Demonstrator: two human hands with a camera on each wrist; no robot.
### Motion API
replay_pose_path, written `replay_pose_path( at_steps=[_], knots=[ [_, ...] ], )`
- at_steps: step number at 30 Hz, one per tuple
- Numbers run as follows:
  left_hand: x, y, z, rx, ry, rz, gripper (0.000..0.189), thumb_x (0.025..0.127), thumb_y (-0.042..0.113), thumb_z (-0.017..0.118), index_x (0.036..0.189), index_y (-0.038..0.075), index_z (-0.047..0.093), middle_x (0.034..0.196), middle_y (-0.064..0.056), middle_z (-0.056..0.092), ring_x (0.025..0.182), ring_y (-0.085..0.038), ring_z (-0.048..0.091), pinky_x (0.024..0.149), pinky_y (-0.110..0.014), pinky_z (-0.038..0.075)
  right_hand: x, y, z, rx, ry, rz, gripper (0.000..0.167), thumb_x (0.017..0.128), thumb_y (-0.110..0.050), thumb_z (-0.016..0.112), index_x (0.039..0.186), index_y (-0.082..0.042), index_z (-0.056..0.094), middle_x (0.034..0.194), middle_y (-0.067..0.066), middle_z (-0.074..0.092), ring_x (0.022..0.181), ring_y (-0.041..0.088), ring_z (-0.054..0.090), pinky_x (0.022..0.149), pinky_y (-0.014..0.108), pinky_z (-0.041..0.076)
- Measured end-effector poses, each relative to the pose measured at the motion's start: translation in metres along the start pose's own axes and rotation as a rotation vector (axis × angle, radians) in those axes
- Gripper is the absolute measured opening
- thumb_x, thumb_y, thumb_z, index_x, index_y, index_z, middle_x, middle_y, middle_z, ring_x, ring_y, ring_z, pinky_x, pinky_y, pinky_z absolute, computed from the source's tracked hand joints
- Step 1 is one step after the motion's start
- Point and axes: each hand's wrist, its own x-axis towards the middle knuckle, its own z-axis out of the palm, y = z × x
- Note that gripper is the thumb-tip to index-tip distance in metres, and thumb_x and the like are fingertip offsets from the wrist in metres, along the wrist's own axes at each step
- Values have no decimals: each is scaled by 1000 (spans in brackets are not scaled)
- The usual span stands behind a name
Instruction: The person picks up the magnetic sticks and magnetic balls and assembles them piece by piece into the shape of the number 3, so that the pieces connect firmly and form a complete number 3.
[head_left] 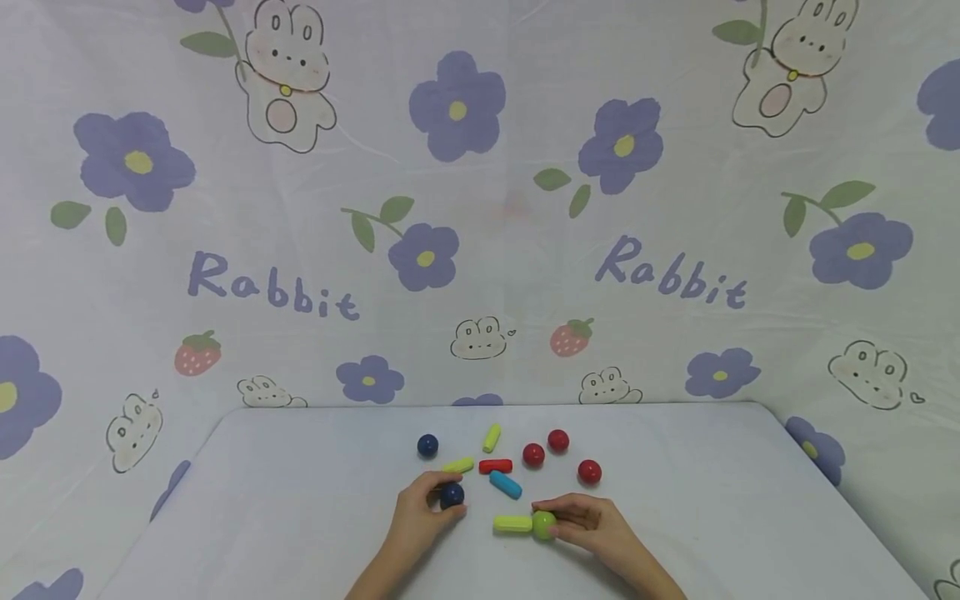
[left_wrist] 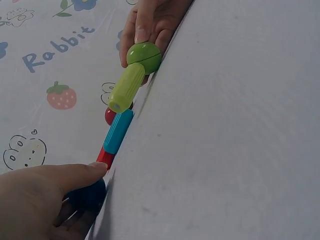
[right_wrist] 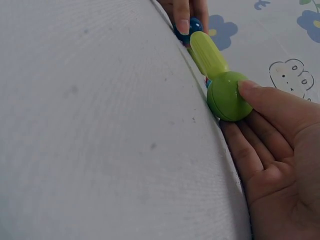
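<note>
In the head view, my left hand (head_left: 417,515) holds a dark blue ball (head_left: 452,496) between thumb and fingers at the table's middle. My right hand (head_left: 597,527) pinches a green ball (head_left: 544,526). A yellow-green rod (head_left: 512,524) meets that ball end-on and points left, toward the left hand. The right wrist view shows the thumb on the green ball (right_wrist: 227,97) and the fingers on its far side. Part of the blue ball (left_wrist: 89,196) is hidden behind the left thumb in the left wrist view.
Beyond the hands lie a light blue rod (head_left: 506,485), a red rod (head_left: 496,467) and two yellow-green rods (head_left: 492,438). Another dark blue ball (head_left: 427,446) sits at back left, three red balls (head_left: 558,441) at back right. A patterned cloth (head_left: 517,275) hangs behind the white table (head_left: 300,500).
</note>
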Motion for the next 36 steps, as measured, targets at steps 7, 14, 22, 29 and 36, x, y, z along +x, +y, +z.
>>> replay_pose_path(
  at_steps=[7,14,22,29,36],
  knots=[
    [0,1,-1,-34,-35,-28,42,67,13,78,106,19,63,113,3,57,107,-16,51,90,-34,39,0,1,0,14,-5,-4,37,81,-11,66,115,-2,57,116,12,57,108,22,52,87,28,41],
    [1,-5,1,-52,-97,-26,39,69,22,77,105,24,63,108,10,58,111,-17,48,93,-38,36,0,1,1,-3,10,29,35,81,-13,67,114,-6,59,115,9,58,107,21,53,86,27,41],
    [-1,-2,1,-67,-145,7,38,69,24,77,105,26,63,107,12,58,108,-15,49,91,-39,37,-1,1,0,1,2,-20,35,81,-10,66,114,-4,58,115,12,58,107,23,53,86,28,41],
    [-3,4,1,-103,-200,4,36,70,28,76,104,27,63,105,11,58,102,-12,51,87,-35,42,0,0,1,-9,13,10,35,80,-12,67,114,-6,60,114,9,59,106,21,53,85,28,41],
    [-4,10,2,-135,-259,30,36,72,17,75,106,18,64,105,8,59,101,-15,52,86,-36,42,1,1,0,-15,14,26,35,80,-13,67,114,-7,60,114,8,59,107,21,53,85,27,41]
  ],
)
